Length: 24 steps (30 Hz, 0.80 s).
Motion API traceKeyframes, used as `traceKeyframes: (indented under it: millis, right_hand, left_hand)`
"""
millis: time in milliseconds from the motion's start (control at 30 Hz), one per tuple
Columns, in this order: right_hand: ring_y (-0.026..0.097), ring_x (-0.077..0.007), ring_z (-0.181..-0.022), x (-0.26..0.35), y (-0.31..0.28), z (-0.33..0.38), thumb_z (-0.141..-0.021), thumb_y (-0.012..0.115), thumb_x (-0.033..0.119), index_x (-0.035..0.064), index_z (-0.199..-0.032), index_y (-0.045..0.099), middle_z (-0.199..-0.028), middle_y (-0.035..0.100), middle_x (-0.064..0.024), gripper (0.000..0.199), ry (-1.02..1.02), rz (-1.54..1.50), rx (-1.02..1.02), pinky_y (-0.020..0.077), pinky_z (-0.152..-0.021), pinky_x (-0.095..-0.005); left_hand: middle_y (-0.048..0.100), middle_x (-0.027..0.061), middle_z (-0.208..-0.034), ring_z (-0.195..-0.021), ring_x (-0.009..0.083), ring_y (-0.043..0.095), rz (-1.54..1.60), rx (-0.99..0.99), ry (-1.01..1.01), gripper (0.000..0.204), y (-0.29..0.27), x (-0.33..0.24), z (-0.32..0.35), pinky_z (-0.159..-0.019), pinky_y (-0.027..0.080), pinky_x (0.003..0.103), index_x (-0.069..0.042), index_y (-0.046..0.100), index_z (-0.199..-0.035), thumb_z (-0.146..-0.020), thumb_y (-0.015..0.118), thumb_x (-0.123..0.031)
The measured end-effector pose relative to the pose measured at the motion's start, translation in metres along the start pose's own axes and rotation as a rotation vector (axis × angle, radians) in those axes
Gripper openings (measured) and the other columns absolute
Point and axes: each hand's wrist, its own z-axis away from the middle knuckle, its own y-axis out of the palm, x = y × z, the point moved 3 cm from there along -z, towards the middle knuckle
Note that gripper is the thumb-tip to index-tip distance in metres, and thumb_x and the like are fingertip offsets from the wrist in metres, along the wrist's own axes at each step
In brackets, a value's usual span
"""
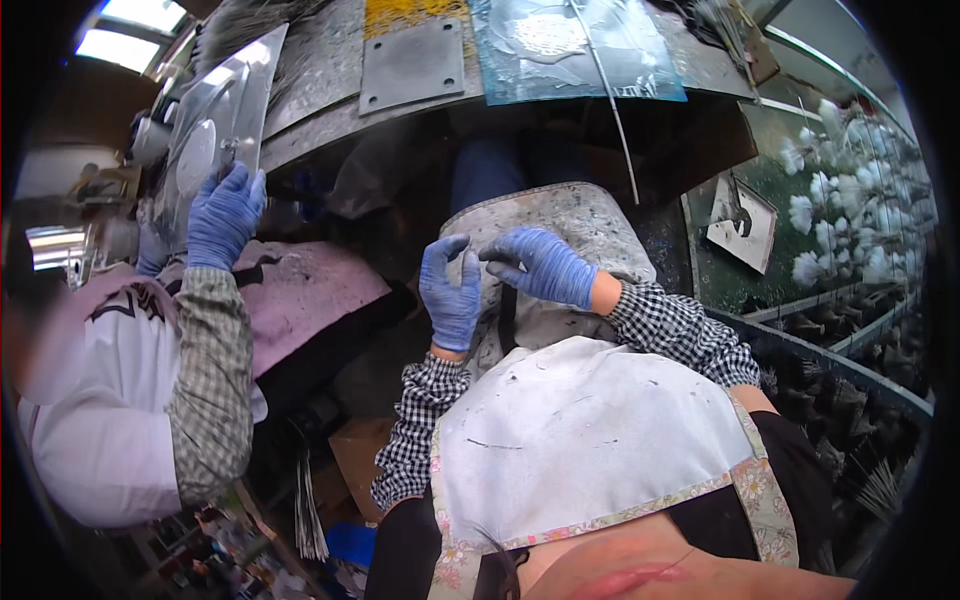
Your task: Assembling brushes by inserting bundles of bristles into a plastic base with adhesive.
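Note:
Both hands wear blue gloves with dark, stained fingertips and hover above my lap. My left hand [452,300] points away from me, its index finger and thumb bent with a gap between them. My right hand [545,264] reaches in from the right, fingers stretched leftward and the thumb a little apart beneath them. The two hands' fingertips are close together, and I see nothing held in either. Below them lies a stained grey-white apron [590,215] across my lap. A white bib [600,400] with flowered trim covers my chest.
A workbench [320,110] runs ahead, bearing a grey metal plate [412,65] and a blue-edged glossy sheet [640,70]. A thin rod [612,100] juts over its edge. At left, a co-worker's gloved hand [225,215] holds a clear panel [250,90]. White tufted pieces [835,200] stand at right.

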Motion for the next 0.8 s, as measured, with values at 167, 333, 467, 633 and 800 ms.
traceKeyframes:
  millis: [167,333,467,633,800]
  right_hand:
    - [0.066,-0.0328,-0.083,0.014,-0.025,0.006,-0.089,0.068,0.018,0.0050,-0.104,0.071,-0.089,0.069,-0.0155,0.020,0.059,0.005,-0.057,0.0530,-0.076,-0.0406]
    - [0.066,-0.0326,-0.082,0.006,-0.037,0.022,-0.090,0.067,0.020,0.0061,-0.103,0.071,-0.087,0.069,-0.0148,0.020,0.100,-0.008,-0.088,0.0523,-0.076,-0.0423]
    - [0.065,-0.0318,-0.083,-0.006,-0.035,0.032,-0.089,0.067,0.019,0.0073,-0.105,0.071,-0.088,0.069,-0.0147,0.020,0.164,-0.054,-0.072,0.0520,-0.076,-0.0414]
    - [0.065,-0.0320,-0.085,-0.012,-0.034,0.032,-0.089,0.067,0.018,0.0077,-0.106,0.072,-0.090,0.069,-0.0150,0.021,0.209,-0.064,-0.031,0.0520,-0.078,-0.0408]
    - [0.066,-0.0321,-0.086,-0.022,-0.032,0.034,-0.090,0.065,0.019,0.0076,-0.106,0.072,-0.092,0.070,-0.0148,0.020,0.199,-0.045,-0.015,0.0527,-0.078,-0.0410]
  left_hand:
    - [0.066,0.0099,-0.103,-0.098,0.0192,0.065,0.087,0.111,-0.030,0.021,0.015,-0.008,-0.019,-0.089,0.052,0.032,-0.001,0.064,-0.108,-0.087,0.068,0.000]
    - [0.066,0.0105,-0.104,-0.098,0.0194,0.065,0.105,0.171,0.008,0.020,0.035,-0.009,-0.028,-0.088,0.052,0.032,-0.001,0.065,-0.106,-0.087,0.068,-0.001]
    - [0.066,0.0101,-0.105,-0.099,0.0195,0.064,0.102,0.220,0.003,0.020,0.042,-0.018,-0.025,-0.091,0.050,0.031,-0.001,0.064,-0.108,-0.088,0.067,-0.001]
    - [0.068,0.0074,-0.102,-0.095,0.0171,0.065,0.125,0.170,-0.006,0.019,0.047,-0.014,-0.019,-0.087,0.052,0.030,-0.003,0.065,-0.106,-0.088,0.065,0.001]
    - [0.067,0.0090,-0.104,-0.098,0.0186,0.064,0.095,0.172,-0.030,0.020,0.047,-0.010,-0.014,-0.090,0.051,0.031,-0.001,0.064,-0.110,-0.089,0.067,-0.001]
